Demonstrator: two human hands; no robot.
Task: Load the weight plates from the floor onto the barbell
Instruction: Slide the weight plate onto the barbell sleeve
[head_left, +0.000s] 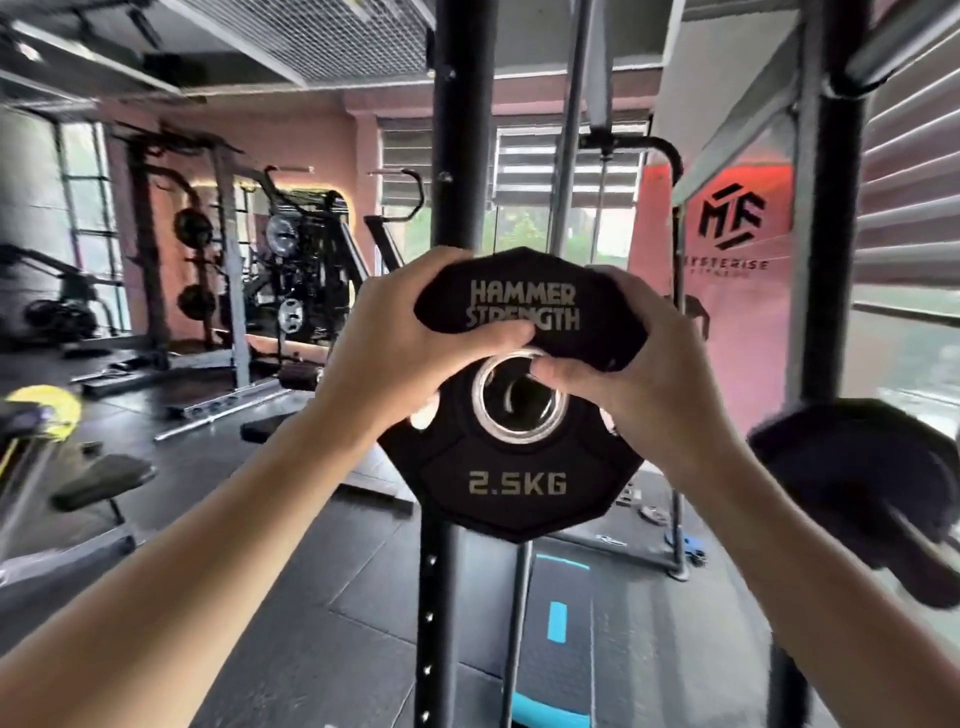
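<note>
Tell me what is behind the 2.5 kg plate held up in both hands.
Directly behind the 2.5 kg plate stands a black rack upright, showing above and below it. The left hand and right hand grip its upper edge. The plate covers the upright's middle stretch.

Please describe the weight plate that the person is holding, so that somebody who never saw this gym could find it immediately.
Find the black rack upright at the picture's centre. In front of it, the left hand and right hand grip a black weight plate by its upper part. Unlike the blurred black plate at right, it reads HAMMER STRENGTH and 2.5KG around a steel-ringed hole.
</note>
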